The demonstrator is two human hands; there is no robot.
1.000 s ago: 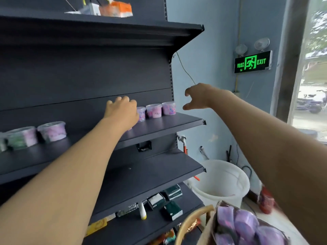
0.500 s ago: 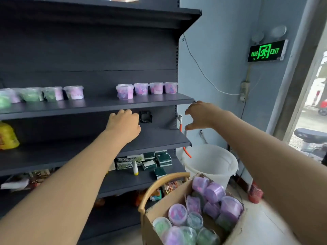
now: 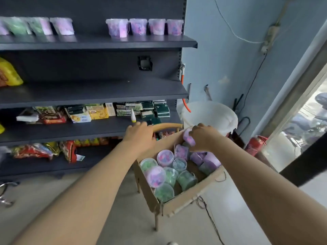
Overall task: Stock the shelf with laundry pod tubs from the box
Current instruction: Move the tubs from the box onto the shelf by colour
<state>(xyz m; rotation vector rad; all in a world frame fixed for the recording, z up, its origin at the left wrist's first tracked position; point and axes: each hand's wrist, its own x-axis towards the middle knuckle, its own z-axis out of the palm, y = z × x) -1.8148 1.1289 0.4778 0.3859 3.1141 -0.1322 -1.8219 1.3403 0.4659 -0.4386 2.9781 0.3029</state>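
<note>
From my feed, the box (image 3: 185,200) sits at about 4 o'clock from centre. It is open cardboard, resting on a wooden frame whose legs (image 3: 156,221) show beneath it. It is packed with tubs (image 3: 161,175), purple and green, mostly lid up and touching one another.

My right hand (image 3: 203,137) is at the box's 1 o'clock corner, fingers curled round a purple tub (image 3: 188,138), which is tilted and sits above the rest.

My left hand (image 3: 139,137) is at the box's 11 o'clock corner, back towards the camera, over the left end of a curved wooden rail (image 3: 168,125). I cannot tell whether its fingers grip the rail or only rest there.

The shelf (image 3: 99,43) lies at 11 o'clock from centre. Four purple tubs (image 3: 145,26) stand upright in a row at its right end, and a second group (image 3: 40,25), green and purple, stands to the left, with a gap between the two.

A white bucket (image 3: 208,112) stands on the floor at 12 o'clock from the box, just behind it.
</note>
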